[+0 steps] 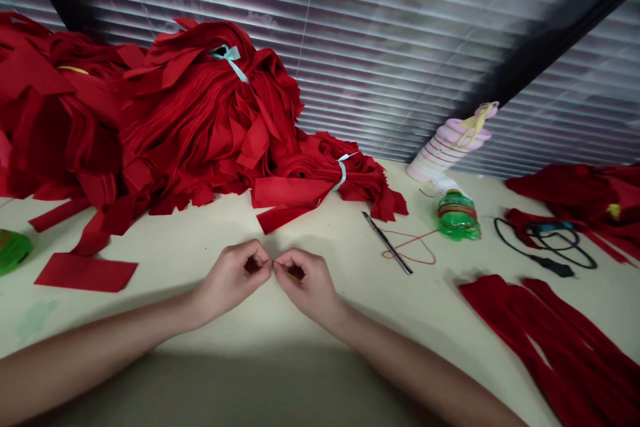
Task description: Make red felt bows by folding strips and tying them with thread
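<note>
Both hands pinch tip to tip, low over the surface (pixel 200 230).
Fingers (pixel 264 267) of left hand (pixel 239 278) and right hand (pixel 306 285) are closed on a small yellowish piece (pixel 290 274), too small to name. It lies crosswise between them, equally near both. Pen (pixel 387 242) lies off right.

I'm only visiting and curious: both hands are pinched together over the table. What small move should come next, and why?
Probably ease the left hand and right hand slightly apart: their fingertips meet in a pinch on something too small to make out, and parting them might show it.
</note>
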Available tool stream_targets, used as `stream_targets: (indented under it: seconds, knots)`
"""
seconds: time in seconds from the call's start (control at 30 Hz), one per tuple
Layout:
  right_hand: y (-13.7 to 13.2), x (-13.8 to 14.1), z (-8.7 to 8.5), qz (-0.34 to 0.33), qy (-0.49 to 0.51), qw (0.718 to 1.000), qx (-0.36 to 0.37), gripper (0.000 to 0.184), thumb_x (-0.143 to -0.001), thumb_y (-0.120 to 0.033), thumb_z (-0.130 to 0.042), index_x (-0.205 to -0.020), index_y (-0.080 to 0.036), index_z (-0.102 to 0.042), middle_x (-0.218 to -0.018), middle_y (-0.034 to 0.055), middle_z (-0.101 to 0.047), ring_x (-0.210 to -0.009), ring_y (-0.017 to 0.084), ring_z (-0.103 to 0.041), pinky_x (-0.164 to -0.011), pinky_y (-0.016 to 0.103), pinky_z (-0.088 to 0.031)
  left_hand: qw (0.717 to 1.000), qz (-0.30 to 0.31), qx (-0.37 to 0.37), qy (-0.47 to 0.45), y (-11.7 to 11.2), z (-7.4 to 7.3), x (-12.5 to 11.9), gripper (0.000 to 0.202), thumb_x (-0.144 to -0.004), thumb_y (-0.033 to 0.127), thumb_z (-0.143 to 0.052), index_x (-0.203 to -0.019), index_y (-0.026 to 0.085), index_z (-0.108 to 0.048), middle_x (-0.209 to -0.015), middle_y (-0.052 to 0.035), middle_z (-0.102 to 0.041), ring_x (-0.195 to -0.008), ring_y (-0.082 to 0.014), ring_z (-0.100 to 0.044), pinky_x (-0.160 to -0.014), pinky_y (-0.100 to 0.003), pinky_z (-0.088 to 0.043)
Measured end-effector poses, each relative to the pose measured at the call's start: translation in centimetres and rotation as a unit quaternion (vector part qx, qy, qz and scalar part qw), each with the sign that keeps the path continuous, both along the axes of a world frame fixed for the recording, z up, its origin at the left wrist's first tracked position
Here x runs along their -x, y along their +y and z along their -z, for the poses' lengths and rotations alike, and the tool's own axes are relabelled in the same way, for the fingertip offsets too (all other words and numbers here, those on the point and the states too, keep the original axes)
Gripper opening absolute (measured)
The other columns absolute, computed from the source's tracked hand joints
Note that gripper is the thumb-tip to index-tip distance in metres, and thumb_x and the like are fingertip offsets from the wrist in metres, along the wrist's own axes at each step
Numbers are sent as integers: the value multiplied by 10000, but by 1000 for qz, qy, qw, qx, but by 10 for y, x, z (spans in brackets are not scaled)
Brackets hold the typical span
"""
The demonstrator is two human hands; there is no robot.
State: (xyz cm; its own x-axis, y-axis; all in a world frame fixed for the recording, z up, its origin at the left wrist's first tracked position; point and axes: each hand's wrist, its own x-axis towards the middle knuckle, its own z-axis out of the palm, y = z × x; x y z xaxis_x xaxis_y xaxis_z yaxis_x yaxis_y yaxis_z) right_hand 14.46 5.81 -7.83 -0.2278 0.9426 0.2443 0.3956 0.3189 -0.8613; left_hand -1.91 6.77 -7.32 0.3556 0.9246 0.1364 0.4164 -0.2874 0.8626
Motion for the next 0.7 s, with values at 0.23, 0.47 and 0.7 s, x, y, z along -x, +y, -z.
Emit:
stream_targets:
  seconds: [0.23,0.47,0.7]
  knots:
    - [-1,-2,5,-11,-13,1000,-14,144,-778,-195,-490,-635,-185,-507,-572,-31,-486,-518,88,-428,-496,202,-347,1000,11,1,9,1,-3,0,119,-780,171,-485,-661,166,-497,-599,33,-521,-551,-82,-461,-505,-189,-369]
    - [0,-1,-1,-14,-12,1000,-11,108,-773,-198,-494,-671,-183,-528,-578,-32,-511,-500,83,-435,-483,195,-356,1000,3,8,-1,1,1,2,107,-788,183,-494,-686,160,-517,-625,24,-550,-573,-84,-491,-528,-189,-401]
    - [1,-1,0,-5,11,1000,13,99,-762,-201,-511,-690,-171,-572,-594,-14,-556,-519,90,-487,-492,187,-387,1000,5,-3,-6,2,0,1,106,-801,195,-489,-719,158,-544,-646,18,-560,-591,-87,-505,-543,-185,-415]
